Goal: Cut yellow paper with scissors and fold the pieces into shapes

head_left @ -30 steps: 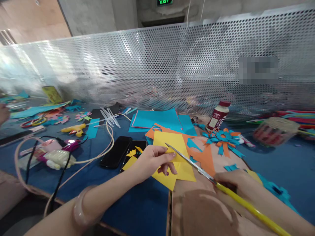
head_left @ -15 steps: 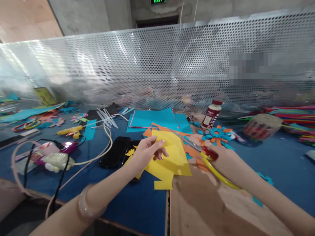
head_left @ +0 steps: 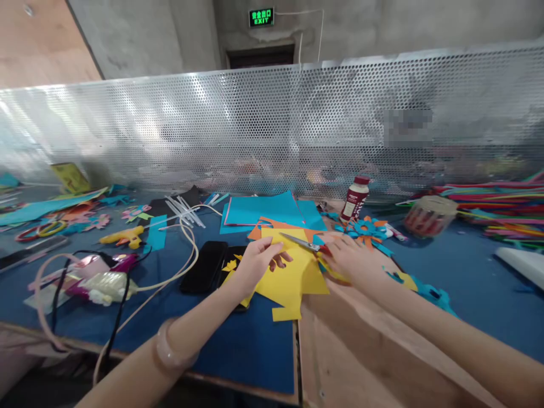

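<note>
scissors (head_left: 304, 242) handles: mostly hidden under right hand (head_left: 351, 260) | second phone (head_left: 238, 253): half covered by yellow paper (head_left: 293, 277) | patch (head_left: 408, 126) on mesh screen (head_left: 212, 130): pixelated | bottle (head_left: 355, 198) label: too small to read | forearms (head_left: 140, 368): cut off at bottom edge

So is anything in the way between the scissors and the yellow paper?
Nothing visible. The scissors in the right hand lie with their blades right over the yellow paper, which the left hand pinches near its top edge.
</note>
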`<act>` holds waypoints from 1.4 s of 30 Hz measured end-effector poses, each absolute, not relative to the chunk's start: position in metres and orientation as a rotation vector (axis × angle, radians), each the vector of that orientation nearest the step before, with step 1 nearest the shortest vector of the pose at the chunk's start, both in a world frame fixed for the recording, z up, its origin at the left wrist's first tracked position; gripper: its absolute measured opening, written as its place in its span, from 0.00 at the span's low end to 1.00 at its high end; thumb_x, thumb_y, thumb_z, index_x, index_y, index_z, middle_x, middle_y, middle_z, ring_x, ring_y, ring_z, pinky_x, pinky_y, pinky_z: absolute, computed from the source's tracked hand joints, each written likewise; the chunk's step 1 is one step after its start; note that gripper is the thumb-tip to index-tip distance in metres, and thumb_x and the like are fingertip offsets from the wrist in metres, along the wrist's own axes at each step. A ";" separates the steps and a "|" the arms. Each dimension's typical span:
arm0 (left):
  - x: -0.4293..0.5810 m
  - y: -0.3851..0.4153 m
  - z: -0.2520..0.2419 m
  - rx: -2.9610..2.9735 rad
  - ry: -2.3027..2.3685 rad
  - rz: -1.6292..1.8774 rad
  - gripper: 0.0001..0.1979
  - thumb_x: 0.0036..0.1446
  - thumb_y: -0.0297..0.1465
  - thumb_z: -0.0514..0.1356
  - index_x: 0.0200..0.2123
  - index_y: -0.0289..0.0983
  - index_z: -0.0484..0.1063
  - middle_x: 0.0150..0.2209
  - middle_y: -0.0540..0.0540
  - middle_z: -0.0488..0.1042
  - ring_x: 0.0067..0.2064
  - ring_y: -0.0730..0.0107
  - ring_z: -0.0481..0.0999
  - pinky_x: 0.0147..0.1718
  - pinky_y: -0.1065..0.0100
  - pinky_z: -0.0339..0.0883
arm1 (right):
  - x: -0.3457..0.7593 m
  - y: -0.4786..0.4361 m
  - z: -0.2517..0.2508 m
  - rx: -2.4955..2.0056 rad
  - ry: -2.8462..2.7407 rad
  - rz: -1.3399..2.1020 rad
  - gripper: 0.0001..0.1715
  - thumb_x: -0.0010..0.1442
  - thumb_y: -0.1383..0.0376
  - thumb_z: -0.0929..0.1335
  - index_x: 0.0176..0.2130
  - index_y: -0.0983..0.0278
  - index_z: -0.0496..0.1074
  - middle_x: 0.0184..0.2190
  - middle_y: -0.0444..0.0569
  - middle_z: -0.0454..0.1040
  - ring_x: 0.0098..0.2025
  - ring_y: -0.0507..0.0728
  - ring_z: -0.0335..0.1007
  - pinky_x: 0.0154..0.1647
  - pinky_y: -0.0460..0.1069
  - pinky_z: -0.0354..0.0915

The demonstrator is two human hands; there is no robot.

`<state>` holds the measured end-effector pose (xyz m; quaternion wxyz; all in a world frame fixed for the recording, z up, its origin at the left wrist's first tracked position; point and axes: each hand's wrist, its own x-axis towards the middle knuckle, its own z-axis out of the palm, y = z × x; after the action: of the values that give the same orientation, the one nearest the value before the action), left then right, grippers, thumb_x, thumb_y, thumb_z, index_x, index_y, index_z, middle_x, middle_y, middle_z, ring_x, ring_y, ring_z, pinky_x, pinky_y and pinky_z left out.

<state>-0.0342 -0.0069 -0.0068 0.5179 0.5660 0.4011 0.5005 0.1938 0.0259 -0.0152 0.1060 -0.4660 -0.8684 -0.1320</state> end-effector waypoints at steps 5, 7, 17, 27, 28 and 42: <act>-0.032 -0.009 -0.007 1.365 0.951 1.171 0.11 0.56 0.35 0.55 0.29 0.32 0.69 0.32 0.41 0.76 0.26 0.74 0.71 0.23 0.73 0.58 | 0.166 -0.025 -0.019 -0.681 -2.851 -0.136 0.16 0.59 0.58 0.63 0.46 0.59 0.68 0.44 0.49 0.71 0.49 0.55 0.63 0.48 0.50 0.62; -0.032 -0.008 -0.008 1.359 0.942 1.158 0.11 0.55 0.35 0.55 0.29 0.32 0.69 0.33 0.40 0.76 0.27 0.74 0.71 0.23 0.73 0.58 | 0.159 -0.037 -0.015 -0.557 -2.904 -0.179 0.13 0.61 0.64 0.62 0.45 0.63 0.69 0.41 0.50 0.72 0.47 0.56 0.65 0.47 0.51 0.63; -0.030 -0.006 -0.015 1.353 0.939 1.115 0.11 0.54 0.36 0.56 0.27 0.33 0.68 0.33 0.41 0.77 0.27 0.73 0.71 0.23 0.72 0.58 | 0.157 -0.055 -0.002 -0.830 -2.806 0.053 0.10 0.61 0.66 0.62 0.38 0.64 0.72 0.38 0.49 0.73 0.40 0.56 0.67 0.41 0.50 0.65; -0.028 -0.009 -0.015 1.362 0.997 1.034 0.11 0.54 0.36 0.56 0.28 0.33 0.68 0.35 0.40 0.76 0.29 0.71 0.72 0.24 0.72 0.60 | 0.164 -0.053 -0.021 -0.517 -2.901 0.349 0.13 0.64 0.64 0.59 0.38 0.62 0.72 0.39 0.46 0.72 0.44 0.53 0.63 0.46 0.49 0.60; -0.027 -0.010 -0.015 1.354 0.992 1.033 0.11 0.54 0.36 0.56 0.29 0.33 0.68 0.36 0.40 0.76 0.29 0.72 0.72 0.24 0.72 0.60 | 0.163 -0.054 -0.021 -0.528 -2.895 0.380 0.13 0.64 0.63 0.60 0.38 0.62 0.71 0.38 0.46 0.72 0.43 0.53 0.63 0.45 0.48 0.60; -0.024 -0.008 -0.014 1.139 0.948 1.009 0.14 0.55 0.40 0.55 0.32 0.33 0.67 0.34 0.42 0.74 0.25 0.74 0.72 0.22 0.73 0.60 | 0.160 -0.052 -0.018 -0.604 -2.812 0.534 0.08 0.60 0.67 0.64 0.34 0.59 0.74 0.38 0.43 0.70 0.39 0.49 0.65 0.41 0.43 0.61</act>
<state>-0.0242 -0.0078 -0.0144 0.6243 0.4962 0.4131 0.4398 0.1602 -0.0519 -0.0184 0.1081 -0.2052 -0.9556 0.1816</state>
